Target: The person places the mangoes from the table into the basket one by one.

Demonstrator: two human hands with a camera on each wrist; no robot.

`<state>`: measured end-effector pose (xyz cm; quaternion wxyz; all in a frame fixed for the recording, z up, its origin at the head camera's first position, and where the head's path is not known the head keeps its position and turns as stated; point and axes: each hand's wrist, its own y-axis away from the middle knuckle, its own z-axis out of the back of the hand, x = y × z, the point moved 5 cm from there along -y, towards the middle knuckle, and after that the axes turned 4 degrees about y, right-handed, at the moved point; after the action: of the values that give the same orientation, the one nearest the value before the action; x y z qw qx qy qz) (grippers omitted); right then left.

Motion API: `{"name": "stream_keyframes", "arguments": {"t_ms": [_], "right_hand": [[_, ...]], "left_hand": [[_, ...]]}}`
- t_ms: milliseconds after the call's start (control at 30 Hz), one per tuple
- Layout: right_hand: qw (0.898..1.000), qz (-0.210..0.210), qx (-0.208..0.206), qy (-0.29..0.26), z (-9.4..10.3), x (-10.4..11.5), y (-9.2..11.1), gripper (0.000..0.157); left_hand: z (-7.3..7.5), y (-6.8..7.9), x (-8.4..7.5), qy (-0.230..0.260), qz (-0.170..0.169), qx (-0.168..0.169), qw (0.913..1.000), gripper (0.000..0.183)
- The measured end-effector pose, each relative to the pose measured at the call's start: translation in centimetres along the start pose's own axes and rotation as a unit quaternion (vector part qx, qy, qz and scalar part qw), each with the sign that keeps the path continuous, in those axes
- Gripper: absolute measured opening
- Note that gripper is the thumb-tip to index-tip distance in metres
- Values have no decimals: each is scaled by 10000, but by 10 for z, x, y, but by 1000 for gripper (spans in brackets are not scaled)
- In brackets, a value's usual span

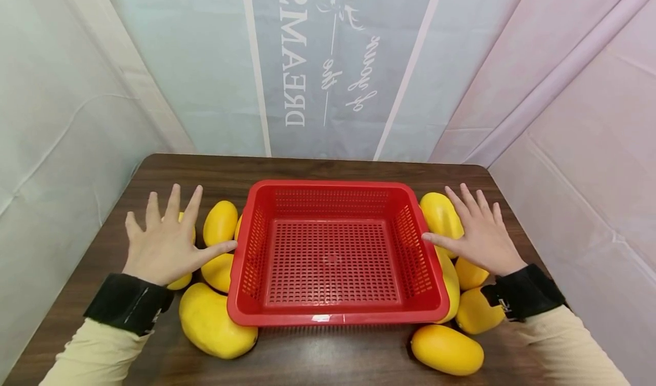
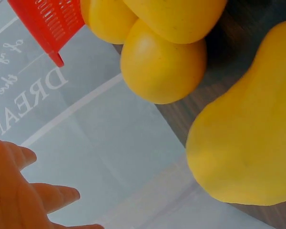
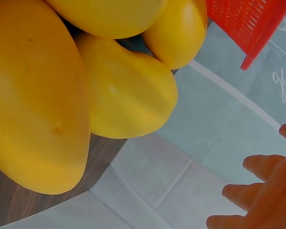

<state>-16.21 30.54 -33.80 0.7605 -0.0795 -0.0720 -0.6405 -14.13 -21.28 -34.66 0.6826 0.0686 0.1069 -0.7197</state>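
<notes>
A red plastic basket (image 1: 333,319) with a perforated floor and sides stands in the middle of the table, nothing inside it. My left hand (image 1: 166,241) is spread with straight fingers over yellow fruits left of the basket, its thumb tip right at the basket's left rim. On the other side my right hand (image 1: 482,232) is spread the same way, thumb tip at the right rim. Several smooth yellow fruits, mango-like, lie on both sides; a large one (image 1: 217,320) sits at the front left and an oval one (image 1: 447,349) at the front right. Neither hand grips anything.
The dark wooden table (image 1: 328,354) has rounded far corners. Behind it hangs a grey-blue cloth (image 1: 338,135) with mirrored lettering, and pale sheets (image 1: 579,192) enclose both sides. In the left wrist view a pear-shaped yellow fruit (image 2: 250,138) lies near the table edge.
</notes>
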Motion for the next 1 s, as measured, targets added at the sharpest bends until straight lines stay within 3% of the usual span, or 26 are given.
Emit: {"name": "stream_keyframes", "arguments": {"t_ms": [300,567,800,1000], "right_hand": [[9997,-98,47,-217,3,-12,-7,107],[9986,-296,275,-344,0,-28,-12,105],[9963,-477,593,-403,-9,-33,-19,111],[9922,-677,981,-351,-20,-37,-26,118]], "left_hand": [[4,-2,-17,-117,-273,-62,9995,127],[1,-5,-30,-241,-488,135,9984,126],[-6,-4,-38,16,-878,-97,9961,130],[-13,-4,-44,273,-789,77,9965,128]]}}
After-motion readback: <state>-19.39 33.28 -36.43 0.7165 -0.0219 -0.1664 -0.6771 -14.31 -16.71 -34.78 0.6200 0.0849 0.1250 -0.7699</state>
